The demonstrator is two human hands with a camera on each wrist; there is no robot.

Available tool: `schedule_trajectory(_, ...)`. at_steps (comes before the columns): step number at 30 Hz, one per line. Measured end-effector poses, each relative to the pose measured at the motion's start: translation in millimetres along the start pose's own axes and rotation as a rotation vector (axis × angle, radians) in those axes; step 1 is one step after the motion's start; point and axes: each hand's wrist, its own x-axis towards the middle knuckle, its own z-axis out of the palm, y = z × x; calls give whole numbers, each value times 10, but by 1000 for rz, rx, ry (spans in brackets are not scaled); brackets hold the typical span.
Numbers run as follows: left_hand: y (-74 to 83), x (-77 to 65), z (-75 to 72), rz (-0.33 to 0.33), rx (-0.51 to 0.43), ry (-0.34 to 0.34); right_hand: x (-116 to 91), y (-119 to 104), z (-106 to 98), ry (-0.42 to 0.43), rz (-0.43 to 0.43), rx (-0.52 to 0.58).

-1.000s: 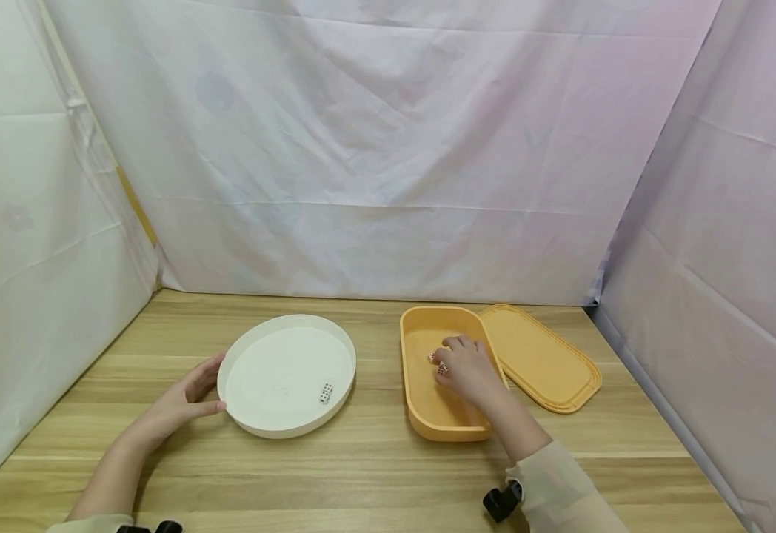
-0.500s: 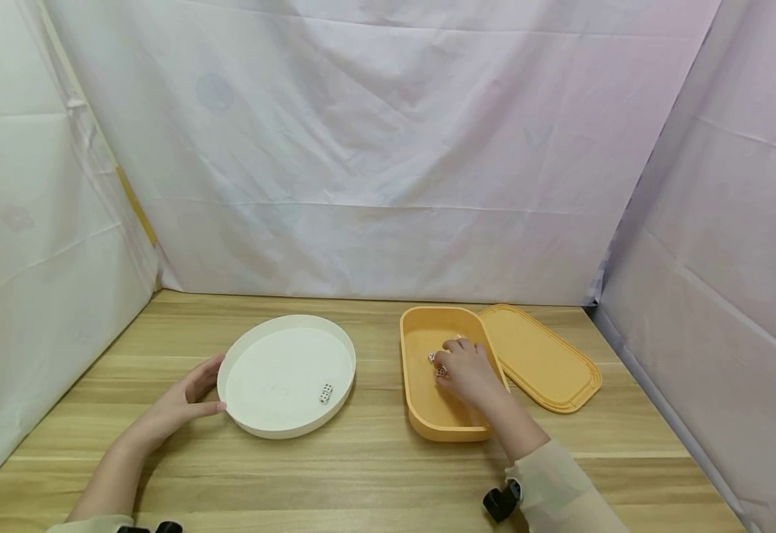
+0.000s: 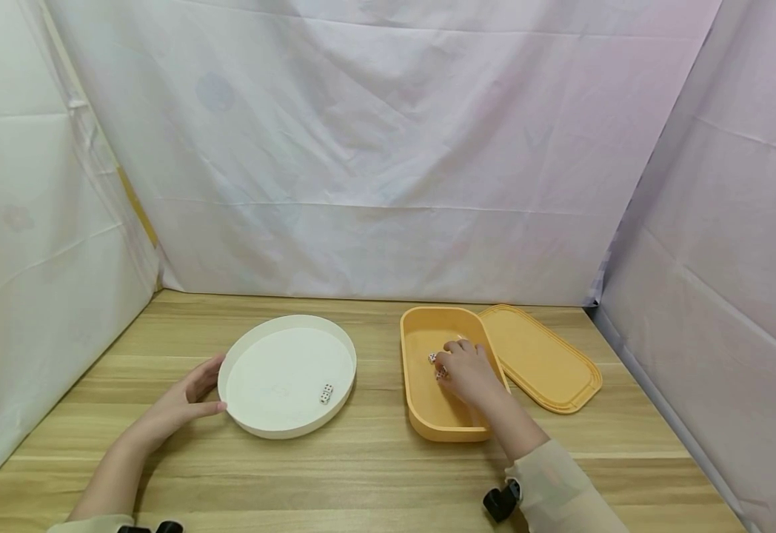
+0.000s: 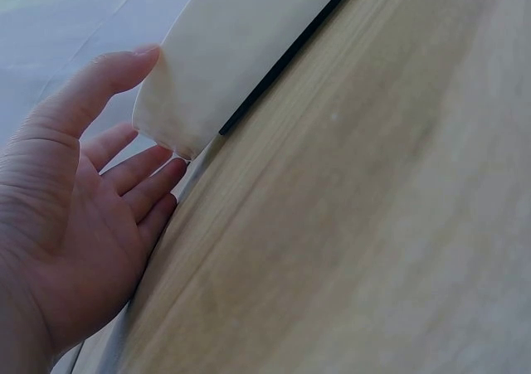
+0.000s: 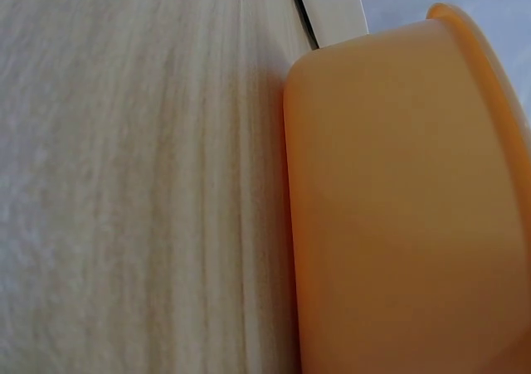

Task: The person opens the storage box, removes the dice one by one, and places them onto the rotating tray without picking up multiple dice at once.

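Note:
A round white tray [image 3: 275, 377] with a low rim lies on the table, holding a pair of white dice [image 3: 326, 394] with dark dots side by side near its right edge. My left hand [image 3: 178, 407] rests at the tray's left rim, thumb and fingers spread and relaxed, also seen in the left wrist view. My right hand [image 3: 469, 374] reaches into the orange box [image 3: 421, 403] and pinches a die [image 3: 441, 374] between thumb and fingers. Another die [image 3: 432, 357] lies just left of the fingertips. The right wrist view shows only the box's outer wall [image 5: 398, 200], with the hand hidden.
An orange lid [image 3: 548, 359] lies flat on the table, right of the box and close against it. Pale cloth [image 3: 375, 148] hangs behind the wooden table and along both sides. Bare wood [image 3: 378, 370] separates the tray from the box.
The right hand's fingers have shifted slightly, and the die at them has moved a little toward the near side of the box. The left hand and the tray stay in place.

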Motion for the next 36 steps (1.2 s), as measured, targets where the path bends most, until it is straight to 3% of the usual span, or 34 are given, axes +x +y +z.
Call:
schedule_trajectory(24,-8,-5,-3,-4,8,0,-1,3,-7,9,-17,-35)
schedule_trajectory(36,-7,-3,-3,-3,2,0,16,0,-48,93,-60,-79)
